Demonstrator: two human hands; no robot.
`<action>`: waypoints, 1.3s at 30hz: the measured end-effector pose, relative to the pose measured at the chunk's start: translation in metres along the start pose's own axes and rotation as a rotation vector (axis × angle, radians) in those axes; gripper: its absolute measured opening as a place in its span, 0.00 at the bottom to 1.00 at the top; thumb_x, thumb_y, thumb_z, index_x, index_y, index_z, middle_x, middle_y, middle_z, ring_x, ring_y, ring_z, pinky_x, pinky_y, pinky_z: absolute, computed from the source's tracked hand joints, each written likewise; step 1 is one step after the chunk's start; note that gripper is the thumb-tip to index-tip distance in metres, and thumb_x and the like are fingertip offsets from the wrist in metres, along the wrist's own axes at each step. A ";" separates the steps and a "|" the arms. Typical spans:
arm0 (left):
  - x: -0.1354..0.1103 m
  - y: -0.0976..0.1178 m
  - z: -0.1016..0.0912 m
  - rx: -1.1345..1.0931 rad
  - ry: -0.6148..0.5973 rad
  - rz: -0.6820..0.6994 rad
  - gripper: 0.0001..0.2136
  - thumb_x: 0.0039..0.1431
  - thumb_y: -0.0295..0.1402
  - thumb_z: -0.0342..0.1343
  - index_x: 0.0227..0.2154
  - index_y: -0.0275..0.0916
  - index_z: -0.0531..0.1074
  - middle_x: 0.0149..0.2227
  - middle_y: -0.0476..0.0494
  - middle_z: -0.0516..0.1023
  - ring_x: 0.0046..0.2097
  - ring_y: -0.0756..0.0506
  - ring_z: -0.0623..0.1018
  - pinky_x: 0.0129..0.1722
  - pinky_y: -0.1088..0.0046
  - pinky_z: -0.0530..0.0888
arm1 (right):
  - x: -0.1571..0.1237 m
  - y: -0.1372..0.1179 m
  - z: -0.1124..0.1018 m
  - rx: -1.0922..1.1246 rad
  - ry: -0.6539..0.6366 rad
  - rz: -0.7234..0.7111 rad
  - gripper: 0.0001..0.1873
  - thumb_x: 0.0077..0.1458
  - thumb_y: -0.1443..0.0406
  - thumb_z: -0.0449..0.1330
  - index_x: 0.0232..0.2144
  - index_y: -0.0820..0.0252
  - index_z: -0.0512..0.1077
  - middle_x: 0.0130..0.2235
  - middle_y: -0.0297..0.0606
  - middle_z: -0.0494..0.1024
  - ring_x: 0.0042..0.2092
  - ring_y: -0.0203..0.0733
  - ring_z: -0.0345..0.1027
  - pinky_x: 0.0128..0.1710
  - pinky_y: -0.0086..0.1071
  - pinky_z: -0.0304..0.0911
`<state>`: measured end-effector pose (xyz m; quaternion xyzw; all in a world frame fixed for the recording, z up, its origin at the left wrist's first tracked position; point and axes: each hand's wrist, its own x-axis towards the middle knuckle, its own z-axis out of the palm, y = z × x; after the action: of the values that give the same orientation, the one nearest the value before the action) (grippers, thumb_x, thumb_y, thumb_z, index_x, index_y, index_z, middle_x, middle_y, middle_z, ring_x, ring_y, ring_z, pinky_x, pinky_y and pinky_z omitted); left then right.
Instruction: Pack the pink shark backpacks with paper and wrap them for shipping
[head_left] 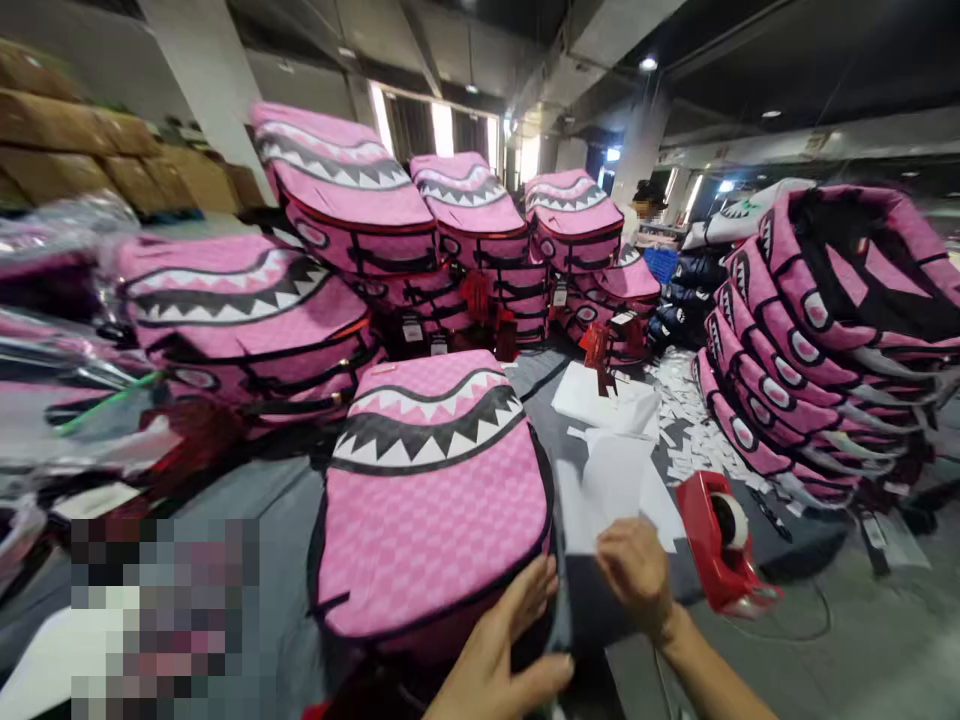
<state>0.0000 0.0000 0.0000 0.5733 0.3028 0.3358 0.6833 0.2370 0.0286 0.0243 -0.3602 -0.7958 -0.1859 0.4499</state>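
Note:
A pink checked backpack (435, 530) with a black-and-white shark-teeth band lies on its back in front of me. By its lower right edge is my left hand (502, 650), fingers stretched and thumb apart, holding nothing; whether its fingertips touch the bag I cannot tell. My right hand (637, 575) is closed at the near edge of a white paper sheet (616, 475), which bends upward from a flat sheet beneath. A red tape dispenser (705, 540) with a roll of tape stands just right of that hand.
Several matching backpacks are piled behind (345, 190) and at left (240, 300). Open pink bags (795, 350) are stacked at right. White paper slips (697, 430), a paper stack (607, 400) and a dark pen (770, 515) lie on the grey-covered table (277, 540). Cartons (67, 130) stand far left.

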 end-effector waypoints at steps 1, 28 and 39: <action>0.010 0.007 0.013 0.011 0.084 -0.003 0.43 0.51 0.47 0.65 0.65 0.33 0.56 0.67 0.29 0.62 0.66 0.36 0.65 0.66 0.60 0.63 | -0.014 -0.022 0.001 0.042 -0.015 -0.004 0.09 0.64 0.72 0.54 0.31 0.60 0.70 0.28 0.37 0.77 0.35 0.39 0.69 0.37 0.33 0.65; -0.098 -0.027 -0.011 0.092 1.152 0.126 0.19 0.46 0.48 0.69 0.34 0.37 0.80 0.32 0.42 0.82 0.34 0.46 0.81 0.35 0.75 0.78 | -0.025 -0.081 0.013 0.531 -0.356 0.315 0.14 0.67 0.61 0.56 0.30 0.59 0.74 0.25 0.33 0.77 0.26 0.34 0.69 0.28 0.27 0.60; -0.099 -0.025 -0.013 0.152 1.065 0.069 0.19 0.49 0.50 0.65 0.31 0.37 0.81 0.30 0.45 0.82 0.32 0.46 0.80 0.33 0.76 0.77 | -0.008 -0.084 0.022 0.551 -0.383 0.364 0.20 0.62 0.55 0.61 0.22 0.60 0.69 0.20 0.29 0.68 0.20 0.30 0.58 0.21 0.26 0.51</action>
<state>-0.0659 -0.0757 -0.0242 0.3810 0.6118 0.5796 0.3802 0.1647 -0.0179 0.0087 -0.3894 -0.8088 0.1885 0.3985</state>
